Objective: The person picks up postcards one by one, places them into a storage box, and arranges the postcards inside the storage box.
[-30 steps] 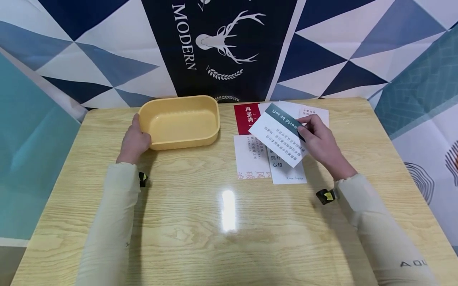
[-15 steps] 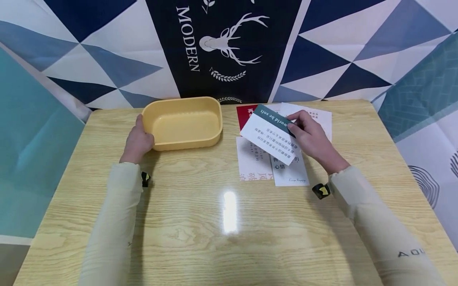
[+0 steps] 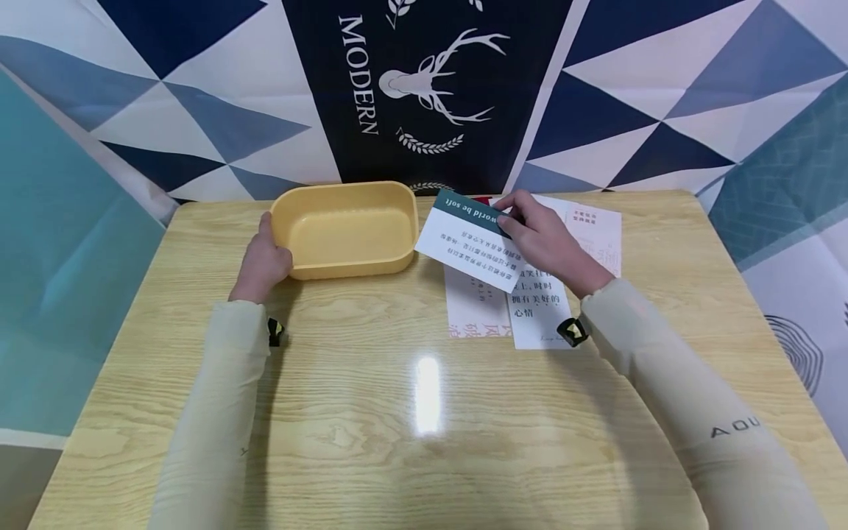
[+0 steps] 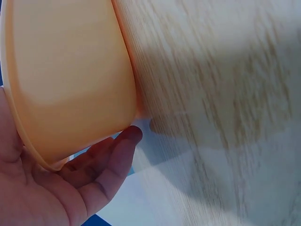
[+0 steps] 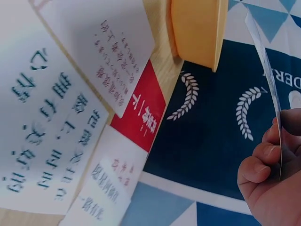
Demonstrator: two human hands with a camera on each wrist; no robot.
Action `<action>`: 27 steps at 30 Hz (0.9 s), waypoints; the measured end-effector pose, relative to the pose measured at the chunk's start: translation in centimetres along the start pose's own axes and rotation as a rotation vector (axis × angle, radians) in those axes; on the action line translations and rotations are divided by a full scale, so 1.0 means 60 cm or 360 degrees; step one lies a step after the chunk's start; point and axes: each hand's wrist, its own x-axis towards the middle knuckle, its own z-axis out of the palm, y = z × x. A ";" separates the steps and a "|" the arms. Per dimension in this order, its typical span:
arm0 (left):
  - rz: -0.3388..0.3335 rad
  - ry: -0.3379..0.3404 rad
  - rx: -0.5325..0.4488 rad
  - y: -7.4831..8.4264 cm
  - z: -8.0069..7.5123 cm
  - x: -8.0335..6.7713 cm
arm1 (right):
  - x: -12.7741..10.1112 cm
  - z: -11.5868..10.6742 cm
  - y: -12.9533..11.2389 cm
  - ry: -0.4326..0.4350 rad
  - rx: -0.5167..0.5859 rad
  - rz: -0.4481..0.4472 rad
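Behind the wooden table [image 3: 424, 412] a blue and white cloth [image 3: 424, 81] with a deer on it is hanging. Near the far edge, the right hand [image 3: 543, 239] is pinching a white card [image 3: 464, 239] with a dark green band, holding it just beside the yellow tub [image 3: 344, 230]. The left hand [image 3: 265, 261] is gripping the tub's left end. More cards [image 3: 530, 302] are lying under the right hand, their small words too blurry to read.
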 end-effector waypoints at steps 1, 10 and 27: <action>-0.0005 0.0001 -0.0002 0.001 0.000 0.000 | 0.003 0.001 -0.003 -0.0008 -0.0005 -0.0006; -0.0046 -0.0020 0.0008 0.001 -0.002 0.004 | 0.031 0.009 -0.032 -0.0086 -0.0039 -0.0060; -0.0009 0.0004 0.0079 -0.006 0.001 0.006 | 0.076 0.028 -0.071 -0.0165 -0.0045 -0.0275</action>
